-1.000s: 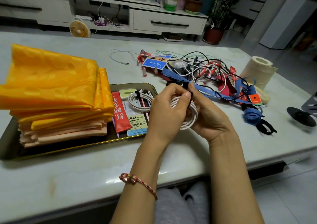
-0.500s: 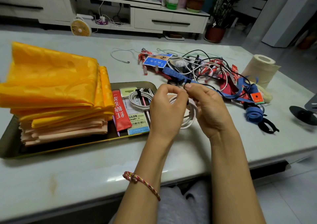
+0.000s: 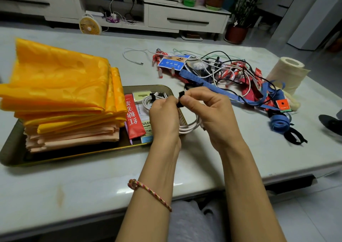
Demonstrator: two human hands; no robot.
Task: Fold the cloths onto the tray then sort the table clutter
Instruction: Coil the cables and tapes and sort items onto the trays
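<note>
1. Head view: at the far left a stack of folded cloths (image 3: 55, 97) (yellow on top, peach beneath) is seen lying in a tray (image 3: 74, 155), whose long side runs left to right on the table (image 3: 92, 182).
2. At the tray's right end, just beside the stack, a red sachet (image 3: 132, 117) is laid with its long axis running from the near rim toward the far rim. A bound white cable (image 3: 148, 101) is laid next to it near the far corner.
3. The left hand (image 3: 164, 117) is held over that end of the tray with its back to the camera and its fingers curled. The white cable coil (image 3: 190, 127) is gripped in it, and the strands emerge from under the palm.
4. Between the two hands a black strap (image 3: 180, 98) is held roughly upright, its top end poking above the fingertips. How it passes round the coil cannot be told.
5. The strap is pinched by the thumb and forefinger of the right hand (image 3: 212, 115); the other fingers are loosely curled.
6. Only the coil's lower arc is shown. It hangs below both hands at the tray's right rim, and its strands run left to right and curve up toward the right palm.
7. Behind and to the right of the hands, a clutter tangle (image 3: 222, 71) of cables and wrappers is spread. A blue tape (image 3: 196, 78) is stretched diagonally across it — far-left to near-right — with a paper roll (image 3: 288, 73) beyond.
</note>
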